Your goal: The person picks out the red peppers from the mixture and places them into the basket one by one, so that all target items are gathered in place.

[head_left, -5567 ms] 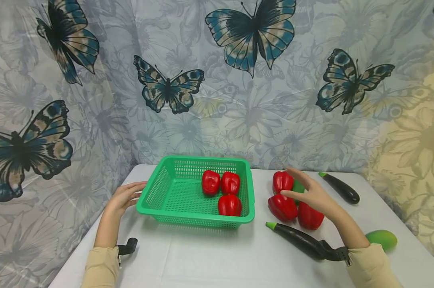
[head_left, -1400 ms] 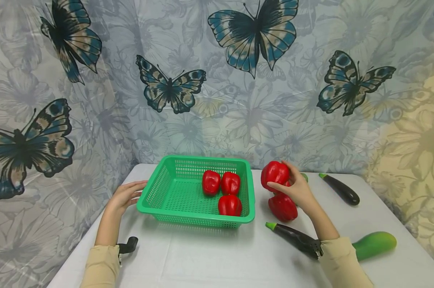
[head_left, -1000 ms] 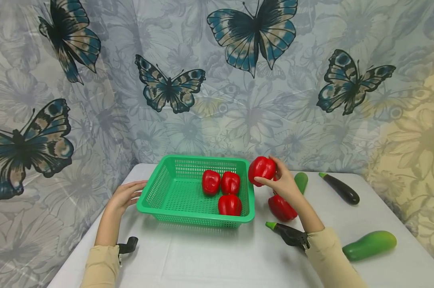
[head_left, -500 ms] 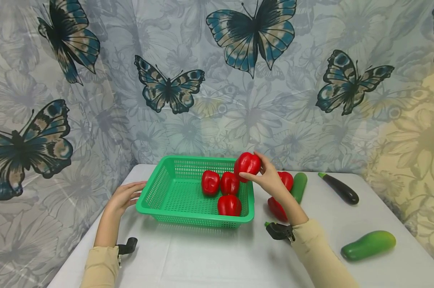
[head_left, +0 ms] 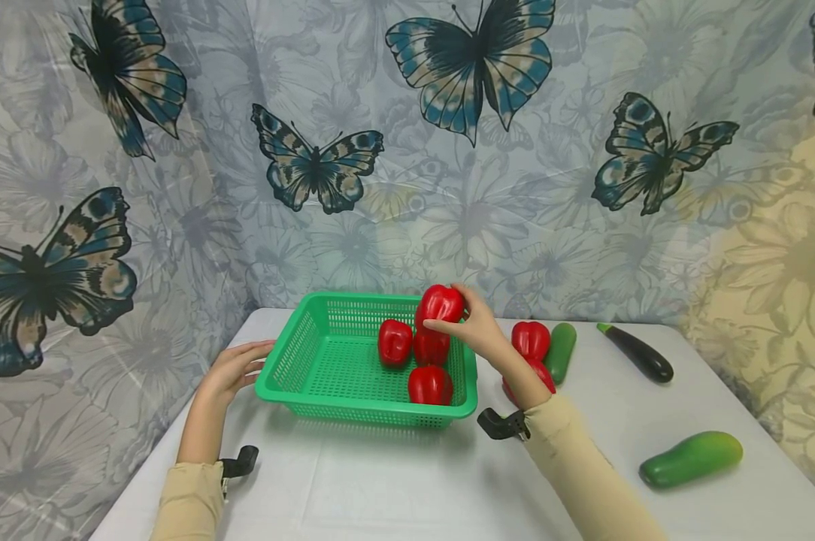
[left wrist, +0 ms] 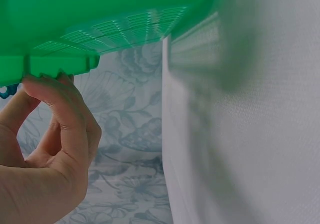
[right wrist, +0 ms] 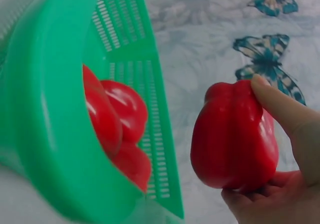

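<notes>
Peppers: 3 in bskt, 2 out, R grip pinching 1, L grip relaxed.

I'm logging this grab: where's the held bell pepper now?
In the head view, the bell pepper in the right grip is held up near the back right corner of the green basket, partly hiding another pepper inside.

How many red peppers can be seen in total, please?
6: one red pepper held by the right hand, three in the green basket, two on the table to the basket's right, one partly behind the forearm, which could hide more.
</notes>
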`<state>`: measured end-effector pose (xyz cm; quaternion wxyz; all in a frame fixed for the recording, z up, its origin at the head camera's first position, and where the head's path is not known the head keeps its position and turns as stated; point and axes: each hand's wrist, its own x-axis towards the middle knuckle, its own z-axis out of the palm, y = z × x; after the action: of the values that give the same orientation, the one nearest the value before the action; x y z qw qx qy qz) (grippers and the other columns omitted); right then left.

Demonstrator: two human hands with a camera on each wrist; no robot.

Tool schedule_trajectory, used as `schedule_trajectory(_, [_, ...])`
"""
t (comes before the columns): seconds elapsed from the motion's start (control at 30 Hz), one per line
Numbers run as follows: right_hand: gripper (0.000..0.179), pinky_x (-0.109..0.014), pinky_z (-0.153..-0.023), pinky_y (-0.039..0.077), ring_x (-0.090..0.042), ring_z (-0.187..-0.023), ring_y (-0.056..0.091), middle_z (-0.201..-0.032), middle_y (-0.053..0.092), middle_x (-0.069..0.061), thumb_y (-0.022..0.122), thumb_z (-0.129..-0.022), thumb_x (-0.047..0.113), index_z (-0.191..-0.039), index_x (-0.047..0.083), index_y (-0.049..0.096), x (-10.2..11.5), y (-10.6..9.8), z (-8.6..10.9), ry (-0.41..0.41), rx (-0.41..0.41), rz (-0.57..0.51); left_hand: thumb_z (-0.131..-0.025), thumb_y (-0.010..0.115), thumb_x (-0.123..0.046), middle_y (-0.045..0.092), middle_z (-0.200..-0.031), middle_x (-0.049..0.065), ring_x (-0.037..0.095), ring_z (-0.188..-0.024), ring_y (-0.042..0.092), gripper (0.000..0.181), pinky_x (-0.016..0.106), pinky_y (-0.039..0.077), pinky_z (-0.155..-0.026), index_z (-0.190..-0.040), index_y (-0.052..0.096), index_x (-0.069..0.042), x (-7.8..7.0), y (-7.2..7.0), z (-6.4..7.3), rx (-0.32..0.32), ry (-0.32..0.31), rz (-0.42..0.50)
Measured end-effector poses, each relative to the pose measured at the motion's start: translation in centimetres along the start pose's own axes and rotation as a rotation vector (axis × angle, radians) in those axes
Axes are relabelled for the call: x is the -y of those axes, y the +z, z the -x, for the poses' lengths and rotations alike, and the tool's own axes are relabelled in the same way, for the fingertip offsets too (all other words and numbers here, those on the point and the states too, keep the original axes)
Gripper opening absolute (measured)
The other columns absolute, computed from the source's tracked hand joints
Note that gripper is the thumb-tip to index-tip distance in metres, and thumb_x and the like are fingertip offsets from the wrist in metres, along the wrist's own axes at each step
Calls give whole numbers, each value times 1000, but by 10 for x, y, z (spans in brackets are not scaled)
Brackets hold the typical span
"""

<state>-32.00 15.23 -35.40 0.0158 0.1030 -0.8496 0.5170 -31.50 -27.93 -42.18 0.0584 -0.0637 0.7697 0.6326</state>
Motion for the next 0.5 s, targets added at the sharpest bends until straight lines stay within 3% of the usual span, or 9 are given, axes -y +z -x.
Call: schedule_trajectory(0.5, [90, -50, -101, 49, -37, -125, 53, -141, 49, -20, 77, -84, 35, -152, 4, 27, 11, 24, -12, 27, 40, 92, -92, 67, -41, 61, -102, -19, 1, -92, 63, 67, 22, 53, -81, -142, 49, -1, -2, 1, 3, -10, 0, -19])
